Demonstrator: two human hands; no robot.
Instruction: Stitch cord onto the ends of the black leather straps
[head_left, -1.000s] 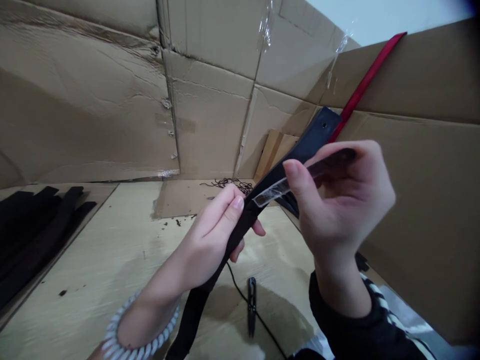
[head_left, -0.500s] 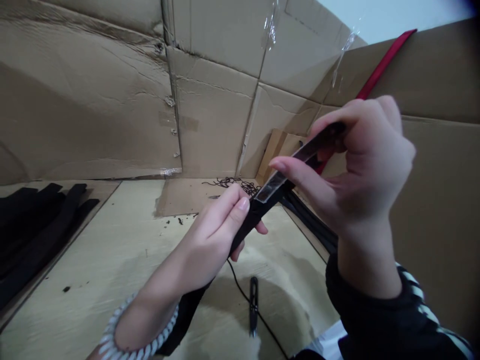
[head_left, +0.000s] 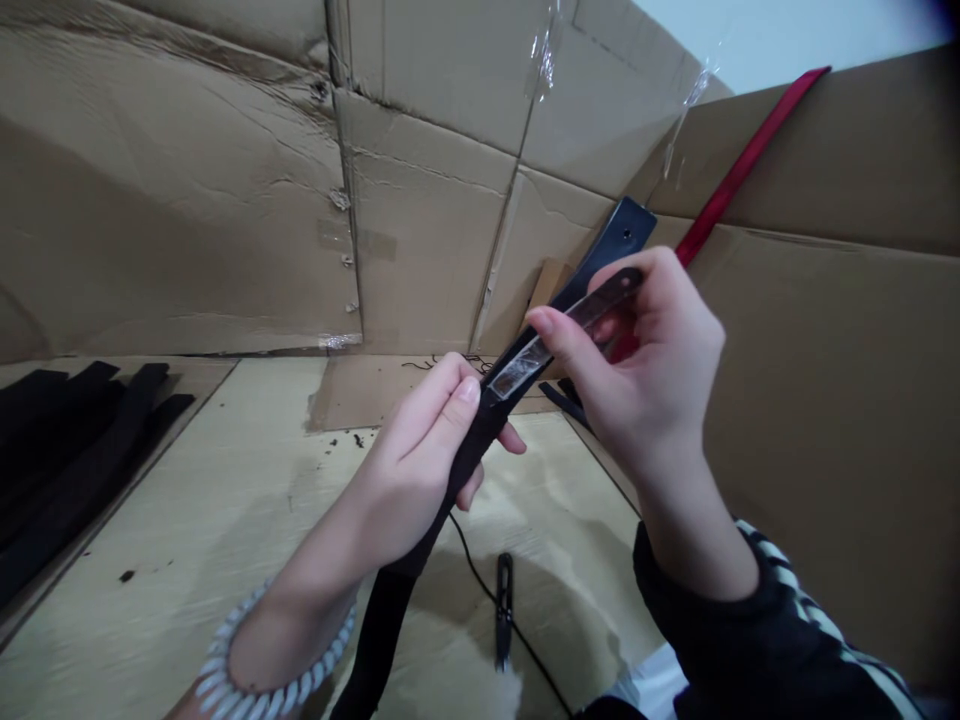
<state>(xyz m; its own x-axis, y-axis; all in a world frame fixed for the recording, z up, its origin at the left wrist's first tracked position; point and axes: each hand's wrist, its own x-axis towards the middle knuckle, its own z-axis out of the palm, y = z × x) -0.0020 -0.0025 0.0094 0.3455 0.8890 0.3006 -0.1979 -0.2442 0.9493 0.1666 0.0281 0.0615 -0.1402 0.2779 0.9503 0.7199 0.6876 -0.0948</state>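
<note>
A long black strap (head_left: 466, 450) runs diagonally from the lower middle up to a dark, flat end with a small hole. My left hand (head_left: 424, 450) is wrapped round its middle, thumb on top. My right hand (head_left: 652, 370) pinches a narrow dark tool with a shiny, clear-looking flat part (head_left: 517, 368), which lies along the strap just beyond my left thumb. A red ribbon (head_left: 739, 180) passes from the right cardboard wall down behind my right hand. Whether that hand also holds the ribbon is hidden.
Black thread snips (head_left: 504, 612) lie on the pale tabletop (head_left: 247, 530) beside a thin black cord (head_left: 536, 660). Black strips (head_left: 67, 460) are piled at the left. Cardboard walls (head_left: 427, 250) stand behind and at the right.
My right hand has moved left and slightly down with the tool. The strap's dark end with the hole now shows above it. My left hand has shifted slightly left.
</note>
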